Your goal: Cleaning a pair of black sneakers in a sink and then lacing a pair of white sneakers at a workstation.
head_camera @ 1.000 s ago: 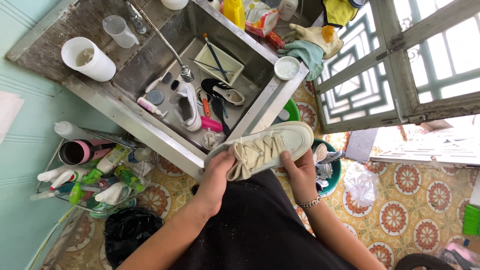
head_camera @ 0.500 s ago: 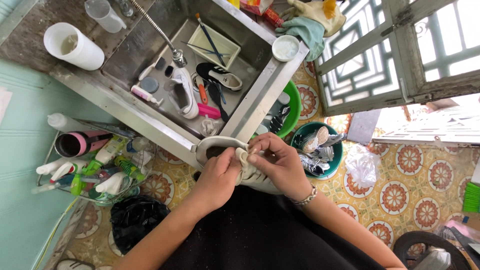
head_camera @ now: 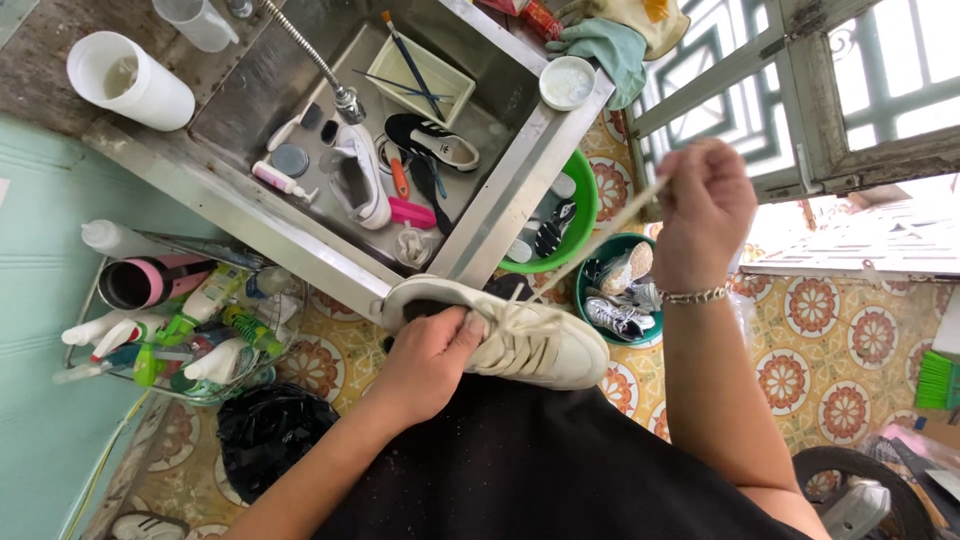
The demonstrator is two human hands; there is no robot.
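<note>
Left hand (head_camera: 430, 360) grips sneaker (head_camera: 530, 340) beside sink (head_camera: 520, 180).

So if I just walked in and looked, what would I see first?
Probably the cream sneaker in the middle, pinned on the lap by the left hand, while the right hand is raised high, pulling a lace taut up out of it. Just above is the steel sink, crowded with more shoes, brushes and a tray. On the left, a wire rack holds bright bottles.
</note>
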